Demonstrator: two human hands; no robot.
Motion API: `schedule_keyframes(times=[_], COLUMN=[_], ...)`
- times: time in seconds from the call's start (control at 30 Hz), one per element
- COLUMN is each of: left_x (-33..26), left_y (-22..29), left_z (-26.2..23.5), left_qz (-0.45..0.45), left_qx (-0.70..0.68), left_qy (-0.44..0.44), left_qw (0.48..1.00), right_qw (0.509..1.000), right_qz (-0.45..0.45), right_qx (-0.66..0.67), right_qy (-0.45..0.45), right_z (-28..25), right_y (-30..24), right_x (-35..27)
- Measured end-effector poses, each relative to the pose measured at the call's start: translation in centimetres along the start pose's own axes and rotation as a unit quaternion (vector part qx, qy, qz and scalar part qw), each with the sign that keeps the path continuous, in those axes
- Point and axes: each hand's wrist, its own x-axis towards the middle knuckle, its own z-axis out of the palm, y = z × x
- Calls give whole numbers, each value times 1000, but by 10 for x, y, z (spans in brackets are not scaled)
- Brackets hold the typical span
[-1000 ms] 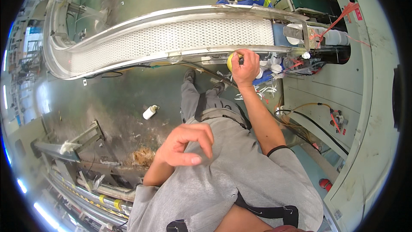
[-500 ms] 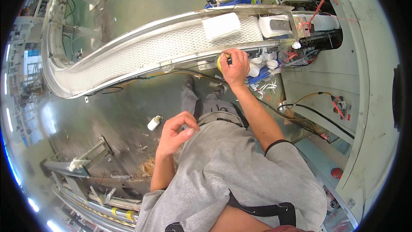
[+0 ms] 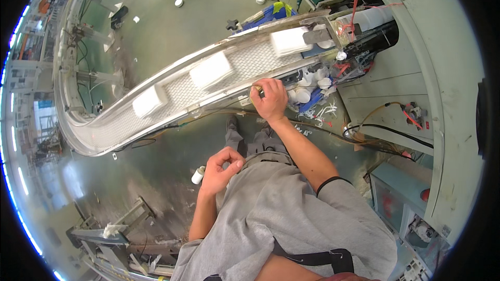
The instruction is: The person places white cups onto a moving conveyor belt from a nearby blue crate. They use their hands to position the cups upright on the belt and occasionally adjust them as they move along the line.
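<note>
My right hand (image 3: pixel 272 101) is at the near rail of a curved conveyor (image 3: pixel 247 61), its fingers closed around a small yellow thing (image 3: pixel 257 91). The fingers cover most of it, and whether it is fixed to the rail I cannot tell. In front of my waist my left hand (image 3: pixel 221 170) is loosely curled, with nothing visible in it. Three white, soft-looking packs ride on the perforated belt: one far left (image 3: pixel 149 101), one in the middle (image 3: pixel 211 69), and one on the right (image 3: pixel 290 41) by the machine's outlet.
A large pale machine cabinet (image 3: pixel 416 99) stands on the right, with cables (image 3: pixel 385 131) along its foot. White scraps and round pieces (image 3: pixel 304 93) lie under the belt's right end. A white bottle (image 3: pixel 198 175) is on the floor beside my left hand. A metal frame (image 3: pixel 112 237) stands lower left.
More white packs now show on the belt, spread leftward from the outlet. My view has shifted. My right hand stays at the rail; my left fingers have curled in more.
</note>
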Motion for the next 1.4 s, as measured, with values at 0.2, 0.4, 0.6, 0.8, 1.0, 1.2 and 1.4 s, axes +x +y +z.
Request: schedule_keyframes(times=[0.2, 0.4, 0.6, 0.8, 1.0, 1.2, 1.4], left_x=[7, 7, 10, 11, 10, 11, 12], left_y=[2, -11, -16, -25, -39, -48, -61], left_z=[5, 6, 17, 21, 20, 19, 18], left_qz=[-23, -59, -85, -60, -46, -55, -74], left_qx=[32, 64, 283, 445, 477, 487, 490], left_qy=[-4, 17, 68, 34, 17, 6, -30], left_qw=[999, 996, 953, 893, 878, 872, 868], right_qw=[1000, 1000, 1000, 1000, 999, 999, 999], right_qz=[-11, -12, -7, -7, -14, 2, 9], right_qx=[2, 2, 1, 6, 8, 22, 25], right_qy=[15, 18, 19, 14, 28, 26, 24], right_z=[-2, -1, 0, 0, -1, 2, 0], right_y=[-1, -1, -1, 3, 3, 7, 6], right_x=[2, 0, -1, -2, -1, -2, -4])
